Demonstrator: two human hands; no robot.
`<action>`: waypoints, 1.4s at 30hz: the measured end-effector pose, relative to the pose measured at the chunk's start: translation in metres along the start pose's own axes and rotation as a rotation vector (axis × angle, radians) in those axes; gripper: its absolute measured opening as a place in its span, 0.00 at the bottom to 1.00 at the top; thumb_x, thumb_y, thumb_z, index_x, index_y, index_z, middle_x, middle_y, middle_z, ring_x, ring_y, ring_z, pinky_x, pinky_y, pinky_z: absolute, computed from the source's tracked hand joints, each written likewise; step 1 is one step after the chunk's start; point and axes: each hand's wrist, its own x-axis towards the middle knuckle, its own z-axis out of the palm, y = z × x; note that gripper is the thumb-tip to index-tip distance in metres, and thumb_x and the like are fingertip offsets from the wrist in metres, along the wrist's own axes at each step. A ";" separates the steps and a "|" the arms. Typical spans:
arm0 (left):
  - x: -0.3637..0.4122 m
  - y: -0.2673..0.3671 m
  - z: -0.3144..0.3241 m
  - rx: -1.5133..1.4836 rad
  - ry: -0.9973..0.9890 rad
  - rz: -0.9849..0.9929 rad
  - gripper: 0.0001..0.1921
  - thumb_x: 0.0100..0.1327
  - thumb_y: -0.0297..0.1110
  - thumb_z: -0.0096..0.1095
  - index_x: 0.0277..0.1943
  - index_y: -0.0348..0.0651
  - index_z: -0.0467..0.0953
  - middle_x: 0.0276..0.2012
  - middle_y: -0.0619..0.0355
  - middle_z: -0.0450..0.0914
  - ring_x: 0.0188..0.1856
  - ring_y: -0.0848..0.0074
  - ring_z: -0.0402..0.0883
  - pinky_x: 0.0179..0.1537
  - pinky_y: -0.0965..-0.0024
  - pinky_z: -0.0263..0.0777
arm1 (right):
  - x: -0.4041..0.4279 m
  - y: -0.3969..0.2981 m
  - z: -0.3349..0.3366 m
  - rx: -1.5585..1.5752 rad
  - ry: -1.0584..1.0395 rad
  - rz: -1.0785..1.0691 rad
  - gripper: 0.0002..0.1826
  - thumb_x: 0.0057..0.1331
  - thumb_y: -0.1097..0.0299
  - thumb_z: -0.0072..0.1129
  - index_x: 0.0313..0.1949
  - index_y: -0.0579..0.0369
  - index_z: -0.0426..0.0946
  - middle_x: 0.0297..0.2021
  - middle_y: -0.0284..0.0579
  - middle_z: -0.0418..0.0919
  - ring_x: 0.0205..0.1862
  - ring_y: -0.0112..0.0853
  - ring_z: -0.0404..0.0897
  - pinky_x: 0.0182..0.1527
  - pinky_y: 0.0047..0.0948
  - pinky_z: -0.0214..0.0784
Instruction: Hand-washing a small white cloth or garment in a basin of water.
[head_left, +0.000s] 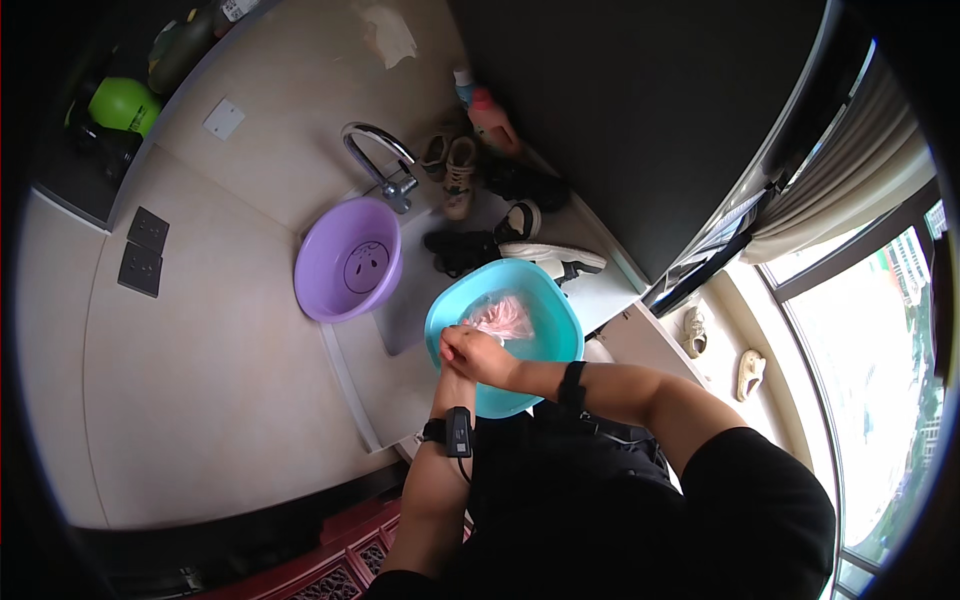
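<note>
A turquoise plastic basin (561, 311) stands in front of me with cloudy water in it. Pale pink wet fabric (504, 316) lies crumpled in the basin. Both my hands are together over its near left rim. My right hand (484, 355) lies across my left hand (452, 365), its fingers curled around that side. Most of my left hand is hidden underneath, so I cannot tell whether either hand holds anything. A small whitish patch shows just beyond my right knuckles, too unclear to name.
A purple basin (315, 277) stands left of the turquoise one, by a chrome faucet (396, 189). Behind are brown sneakers (459, 176), a white-soled shoe (551, 253) and a red bottle (491, 124). A dark cabinet panel (637, 112) rises at right. Light shoes (750, 373) rest near the window.
</note>
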 end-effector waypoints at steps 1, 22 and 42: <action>0.037 0.016 0.006 -0.028 -0.123 0.011 0.19 0.67 0.50 0.40 0.48 0.47 0.71 0.48 0.58 0.75 0.51 0.70 0.74 0.54 0.62 0.68 | 0.005 -0.005 0.007 -0.032 0.000 -0.030 0.08 0.54 0.77 0.54 0.29 0.54 0.63 0.25 0.45 0.71 0.32 0.46 0.74 0.38 0.39 0.67; 0.021 -0.036 0.135 0.770 0.821 0.185 0.18 0.59 0.19 0.55 0.52 0.42 0.67 0.42 0.49 0.74 0.43 0.62 0.78 0.46 0.54 0.74 | -0.009 0.071 -0.088 -0.910 -0.235 0.256 0.26 0.66 0.45 0.41 0.25 0.51 0.79 0.18 0.42 0.76 0.32 0.38 0.77 0.52 0.38 0.58; 0.013 -0.048 0.158 0.771 0.927 -0.195 0.35 0.64 0.39 0.50 0.67 0.38 0.43 0.68 0.45 0.45 0.69 0.51 0.47 0.64 0.36 0.35 | -0.057 0.076 -0.017 -0.641 -0.554 0.311 0.26 0.54 0.58 0.59 0.52 0.51 0.70 0.53 0.47 0.68 0.58 0.46 0.64 0.59 0.50 0.55</action>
